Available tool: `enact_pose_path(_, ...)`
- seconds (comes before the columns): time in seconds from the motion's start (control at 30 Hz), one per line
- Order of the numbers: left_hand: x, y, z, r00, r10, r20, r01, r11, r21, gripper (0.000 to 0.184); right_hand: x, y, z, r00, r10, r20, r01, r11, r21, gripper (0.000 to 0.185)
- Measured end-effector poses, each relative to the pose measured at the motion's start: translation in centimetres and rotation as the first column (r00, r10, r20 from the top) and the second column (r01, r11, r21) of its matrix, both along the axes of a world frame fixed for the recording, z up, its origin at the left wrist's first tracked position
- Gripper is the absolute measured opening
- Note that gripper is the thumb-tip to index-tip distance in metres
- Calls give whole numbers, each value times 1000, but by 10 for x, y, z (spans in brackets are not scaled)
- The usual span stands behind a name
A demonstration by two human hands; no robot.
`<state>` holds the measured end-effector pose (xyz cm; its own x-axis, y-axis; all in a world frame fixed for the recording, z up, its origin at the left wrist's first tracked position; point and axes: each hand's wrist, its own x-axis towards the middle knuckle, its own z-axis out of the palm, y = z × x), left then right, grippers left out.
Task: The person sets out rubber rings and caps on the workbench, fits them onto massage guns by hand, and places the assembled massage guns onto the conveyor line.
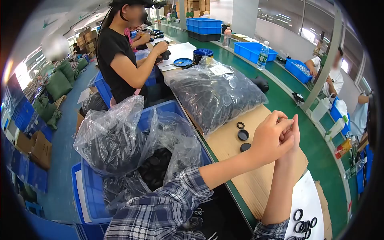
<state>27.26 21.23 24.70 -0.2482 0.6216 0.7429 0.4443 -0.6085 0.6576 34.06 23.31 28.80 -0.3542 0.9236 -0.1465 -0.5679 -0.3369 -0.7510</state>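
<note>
My left hand (272,134) and my right hand (291,138) meet above the brown board (256,188) on the bench. The fingers of both are closed and pressed together; anything between them is hidden. Just left of my hands, a thin black ring (240,125), a round black cup-like part (243,135) and a black disc-shaped part (245,147) lie in a row on the board. Several loose black rings (299,227) rest on a white sheet (308,196) near my right forearm.
A large clear bag of black round parts (218,92) covers the board's far end. To my left, a blue crate (93,192) holds opened bags of black parts (156,168). A co-worker (120,56) handles a dark part beyond it. A water bottle (263,56) stands across the bench.
</note>
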Motion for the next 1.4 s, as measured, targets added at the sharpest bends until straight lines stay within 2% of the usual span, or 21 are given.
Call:
enact_pose_path(0.03, 0, 1, 0, 1000, 2, -11, -2, 1000, 9, 33, -1, -1, 2, 1000, 1, 1, -1, 1000, 4, 46)
enact_pose_path(0.17, 0, 0, -2, 997, 42, -57, -40, 998, 40, 33, 2, 32, -33, 969, 171, -178, -168, 985, 33, 50)
enact_pose_path(0.23, 3, 3, -1, 997, 56, -62, -52, 997, 61, 32, 3, 35, -33, 937, 241, -254, -234, 970, 58, 53)
enact_pose_path(0.33, 8, 3, -3, 996, 64, -54, -60, 995, 82, 30, 10, -2, 3, 999, 35, 21, -36, 998, 44, 47)
enact_pose_path(0.43, 9, 4, -2, 995, 66, -69, -60, 994, 90, 31, 17, 7, -3, 990, 106, -95, -103, 994, 36, 38)
enact_pose_path(0.63, 14, 5, 1, 994, 53, -92, -45, 995, 95, 32, 15, 24, -12, 982, 129, -141, -139, 988, -64, 51)
enact_pose_path(0.7, 14, 9, -8, 987, 75, -142, -57, 990, 128, 38, 18, 35, -22, 954, 209, -215, -219, 976, -20, 49)
enact_pose_path(0.73, 16, 11, -14, 998, 5, -70, 3, 993, 120, 43, 24, 39, -27, 939, 239, -248, -248, 969, -4, 47)
enact_pose_path(0.77, 21, 13, -21, 998, -69, 9, 68, 991, 112, 47, 22, 37, -17, 943, 177, -281, -200, 978, -55, 44)
enact_pose_path(0.8, 26, 15, -26, 986, -142, 92, 132, 985, 109, 52, 28, 45, -24, 893, 265, -363, -266, 963, 49, 39)
enact_pose_path(0.83, 26, 11, -27, 962, -248, 112, 249, 968, 1, 60, 30, 48, -24, 924, 218, -315, -205, 976, 76, 37)
enact_pose_path(0.87, 27, 27, -49, 979, -194, 60, 188, 978, 94, 63, 32, 48, -24, 950, 170, -262, -147, 984, 104, 35)
enact_pose_path(0.9, 33, 31, -58, 963, -239, 122, 218, 962, 167, 63, 37, 52, -25, 928, 172, -329, -140, 983, 119, 29)
enact_pose_path(0.97, 41, 35, -66, 916, -322, 239, 281, 941, 190, 62, 41, 57, -26, 952, 65, -300, -37, 994, 99, 28)
enact_pose_path(1.03, 45, 35, -72, 857, -367, 362, 366, 928, 75, 62, 41, 59, -26, 949, -69, -308, 89, 995, 51, 24)
enact_pose_path(1.13, 42, 36, -75, 877, -395, 272, 432, 897, -91, 60, 50, 66, -27, 931, -134, -339, 156, 987, 39, 24)
enact_pose_path(1.17, 45, 39, -81, 870, -404, 284, 433, 900, -47, 56, 54, 71, -30, 930, -128, -344, 172, 980, 101, 25)
enact_pose_path(1.27, 41, 29, -68, 832, -452, 322, 507, 855, -112, 51, 60, 71, -28, 913, -230, -337, 268, 961, 71, 25)
enact_pose_path(1.4, 35, 26, -59, 891, -402, 212, 440, 880, -177, 44, 57, 80, -40, 918, -250, -309, 265, 964, 7, 30)
